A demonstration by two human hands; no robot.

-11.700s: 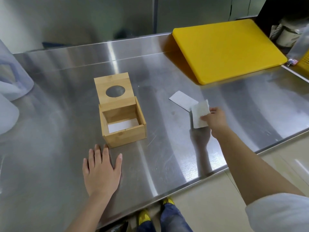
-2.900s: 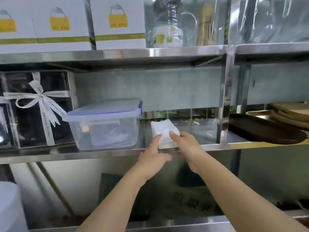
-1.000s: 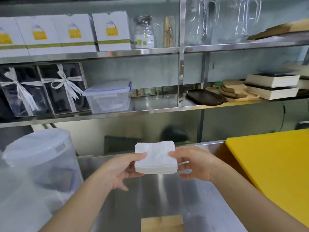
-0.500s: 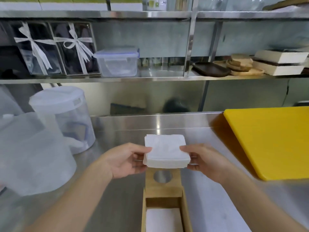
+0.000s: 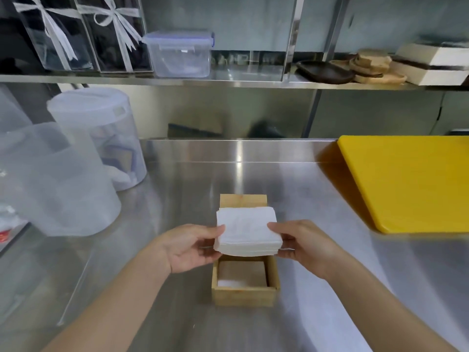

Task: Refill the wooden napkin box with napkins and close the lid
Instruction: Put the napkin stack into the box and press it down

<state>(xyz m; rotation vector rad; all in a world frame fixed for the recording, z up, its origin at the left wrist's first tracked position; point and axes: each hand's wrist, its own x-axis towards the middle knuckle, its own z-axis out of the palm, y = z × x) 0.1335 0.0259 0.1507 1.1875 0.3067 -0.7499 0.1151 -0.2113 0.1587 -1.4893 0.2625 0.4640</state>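
Observation:
A white stack of napkins hangs just above the open wooden napkin box on the steel counter. My left hand grips the stack's left edge and my right hand grips its right edge. The box's lid stands raised behind the stack, mostly hidden by it. Inside the box a little white paper shows at the bottom left.
A yellow cutting board lies at the right. Two translucent plastic tubs stand at the left. A steel shelf behind holds a clear lidded container, ribboned gift boxes, wooden plates and trays.
Both hands have brought the napkin stack down and toward me, from above the lid to over the box's opening. The view has tilted down.

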